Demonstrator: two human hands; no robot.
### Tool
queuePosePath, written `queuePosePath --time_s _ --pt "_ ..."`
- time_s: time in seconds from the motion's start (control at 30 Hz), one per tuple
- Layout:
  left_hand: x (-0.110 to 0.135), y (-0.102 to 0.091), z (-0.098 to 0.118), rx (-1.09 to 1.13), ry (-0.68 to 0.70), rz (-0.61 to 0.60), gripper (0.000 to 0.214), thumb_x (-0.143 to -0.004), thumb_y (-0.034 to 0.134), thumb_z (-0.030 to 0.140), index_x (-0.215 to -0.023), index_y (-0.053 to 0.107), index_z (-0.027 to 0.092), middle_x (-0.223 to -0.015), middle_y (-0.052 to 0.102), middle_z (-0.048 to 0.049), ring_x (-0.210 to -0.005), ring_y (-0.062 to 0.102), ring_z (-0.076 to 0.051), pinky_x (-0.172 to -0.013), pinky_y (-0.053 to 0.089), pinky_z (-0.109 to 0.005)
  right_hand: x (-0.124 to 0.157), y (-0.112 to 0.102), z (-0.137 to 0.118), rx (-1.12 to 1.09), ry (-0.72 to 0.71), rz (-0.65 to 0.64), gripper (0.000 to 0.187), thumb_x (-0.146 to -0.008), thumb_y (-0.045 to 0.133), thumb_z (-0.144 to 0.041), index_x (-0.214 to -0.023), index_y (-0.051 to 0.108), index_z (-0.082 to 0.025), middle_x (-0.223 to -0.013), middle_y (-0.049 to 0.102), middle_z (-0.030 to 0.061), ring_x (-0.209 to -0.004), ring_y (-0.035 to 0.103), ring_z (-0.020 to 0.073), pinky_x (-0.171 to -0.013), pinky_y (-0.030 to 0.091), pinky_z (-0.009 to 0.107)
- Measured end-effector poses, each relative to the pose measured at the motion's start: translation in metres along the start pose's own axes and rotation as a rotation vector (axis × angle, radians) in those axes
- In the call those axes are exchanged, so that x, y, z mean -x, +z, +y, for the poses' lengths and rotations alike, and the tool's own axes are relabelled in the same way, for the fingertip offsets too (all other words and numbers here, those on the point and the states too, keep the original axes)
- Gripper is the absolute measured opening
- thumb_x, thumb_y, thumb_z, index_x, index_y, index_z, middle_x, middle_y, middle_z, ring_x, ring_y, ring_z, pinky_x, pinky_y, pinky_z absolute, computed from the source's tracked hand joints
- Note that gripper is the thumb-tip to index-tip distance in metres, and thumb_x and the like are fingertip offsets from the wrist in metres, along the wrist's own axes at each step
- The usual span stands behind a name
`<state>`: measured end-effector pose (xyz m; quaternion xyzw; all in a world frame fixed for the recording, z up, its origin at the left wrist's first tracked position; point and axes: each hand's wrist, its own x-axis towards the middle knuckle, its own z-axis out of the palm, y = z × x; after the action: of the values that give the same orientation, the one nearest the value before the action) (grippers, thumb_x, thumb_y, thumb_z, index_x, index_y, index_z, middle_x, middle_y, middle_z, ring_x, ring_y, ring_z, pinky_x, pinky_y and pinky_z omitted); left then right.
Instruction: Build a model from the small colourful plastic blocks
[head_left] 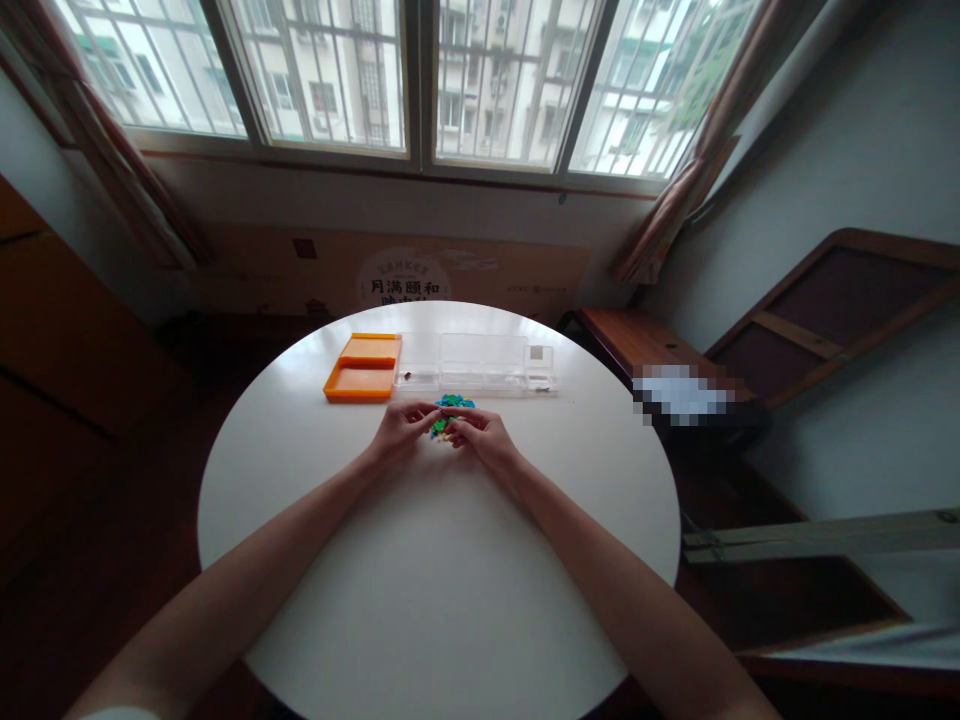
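My left hand [405, 427] and my right hand [484, 436] meet fingertip to fingertip above the middle of the white round table [420, 580]. Both have their fingers bent into a pinch, and whatever lies between the tips is too small to make out. Directly behind and under the fingers is a small heap of green, blue and a few pale pieces [454, 402], partly covered by the hands. Just beyond the heap stands a clear plastic compartment box [480, 378]. To its left is an orange two-part tray [361, 362].
A small dark bit [407, 376] shows in the clear box's left compartment. Past the table's right edge stands a wooden bench [637, 335] with a blurred-out pale item on it. A printed cardboard panel [517, 265] leans below the barred window [337, 80].
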<state>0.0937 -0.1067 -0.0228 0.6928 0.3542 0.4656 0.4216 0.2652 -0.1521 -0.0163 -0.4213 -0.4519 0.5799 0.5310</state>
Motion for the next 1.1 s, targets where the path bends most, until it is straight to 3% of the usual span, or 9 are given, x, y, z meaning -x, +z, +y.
queuePosePath --time_s 1.1 --pt "-0.0007 0.0003 -0.0045 0.001 -0.017 -0.009 0.04 -0.074 0.073 0.047 -0.09 0.076 0.01 -0.07 0.071 -0.0079 -0.053 0.057 -0.011 -0.05 0.043 -0.02 -0.0021 -0.0043 0.0068 0.052 -0.024 -0.037 0.042 -0.065 0.076 -0.039 -0.101 0.074 -0.018 -0.072 0.069 0.0026 -0.058 0.062 0.0093 -0.056 0.051 0.023"
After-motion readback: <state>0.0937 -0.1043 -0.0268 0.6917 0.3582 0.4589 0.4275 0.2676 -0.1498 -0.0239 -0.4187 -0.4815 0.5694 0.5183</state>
